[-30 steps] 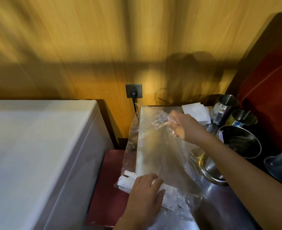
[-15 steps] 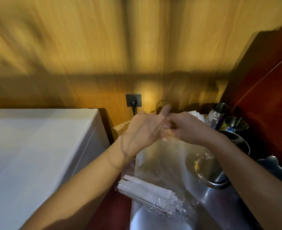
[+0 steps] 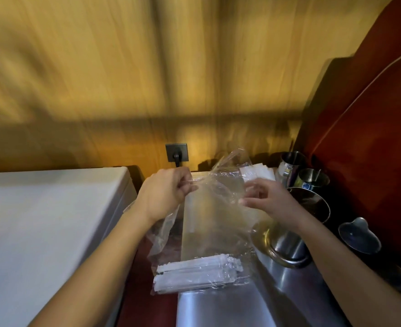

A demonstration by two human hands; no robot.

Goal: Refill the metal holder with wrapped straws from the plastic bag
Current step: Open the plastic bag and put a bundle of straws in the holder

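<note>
Dim warm light, motion-blurred wide-angle view

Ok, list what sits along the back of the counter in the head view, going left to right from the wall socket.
Wall socket → left hand → plastic bag → right hand → tall steel cup → smaller steel cup.

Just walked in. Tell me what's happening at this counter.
A person is working the top of a clear plastic bag apart with both hands: the left hand pinches one edge, the right hand holds the other. The wrapped straws lie bunched at the bag's lower end, resting on the steel counter. Nothing has been taken out yet. Several metal cups stand to the right; which one is the holder is unclear.
</note>
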